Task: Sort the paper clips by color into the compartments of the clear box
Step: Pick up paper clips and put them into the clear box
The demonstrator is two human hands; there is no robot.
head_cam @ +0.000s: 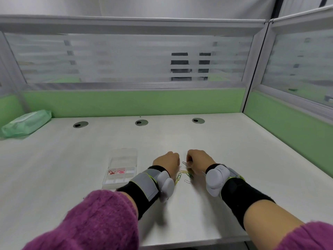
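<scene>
Clear box [115, 184]: red clips [111, 172], pink clips [121, 171].

left hand [166, 162]: loosely curled fist, knuckles up, resting low on the worktop [234, 159] | right hand [199, 162]: fingers [189, 159] curled inward, pinched together, grip contents unclear | wrists: grey-and-black strapped bands on both | forearms: angled inward from purple sleeves, hands near each other but apart

no legible text, label, brand, number or sign appears on any surface; the printing on the green wipes packet [25, 123] at the desk's far left is too blurred to read.
</scene>
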